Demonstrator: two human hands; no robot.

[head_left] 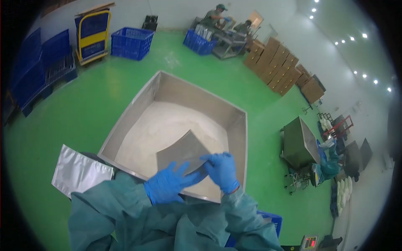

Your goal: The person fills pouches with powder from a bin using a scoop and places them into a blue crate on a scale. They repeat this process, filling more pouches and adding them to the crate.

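A large square stainless-steel bin (138,100) with pale powder (167,117) over its bottom stands in front of me. Above the powder, at the bin's near side, a flat grey sheet (183,150) that looks like metal is held tilted. My right hand (222,170), in a blue glove, is closed on its near right edge. Gloved in blue as well, my left hand (171,183) lies with spread fingers against its near edge. The sheet's lower part is hidden behind my hands. A silver foil bag (79,171) lies by my left forearm, outside the bin.
Blue crates (132,42) and a yellow-handled trolley (93,37) stand along the far left. Two people (215,17) work at the back near stacked cartons (274,65). At right, another person (330,165) is beside a second steel bin (298,142). A lit scale display (310,242) is low right.
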